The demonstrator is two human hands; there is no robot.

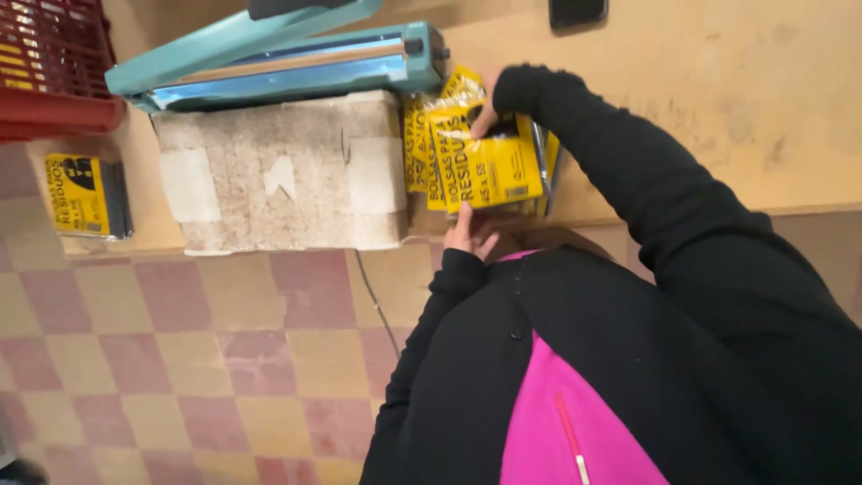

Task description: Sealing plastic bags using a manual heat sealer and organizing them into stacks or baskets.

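One teal heat sealer (287, 63), one red crate (49, 63), one lone yellow packet (85, 195)

The red crate (49, 67) runs off the top-left corner, so only part of its grid wall shows. A dark flat object (577, 12) is cut by the top edge. The right hand (486, 115) is mostly hidden behind the yellow packets (485, 166); the left hand (470, 233) shows only its fingers.

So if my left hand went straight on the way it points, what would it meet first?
The stack of yellow packets: your left hand points at its lower edge and seems to be touching it, though depth is unclear.
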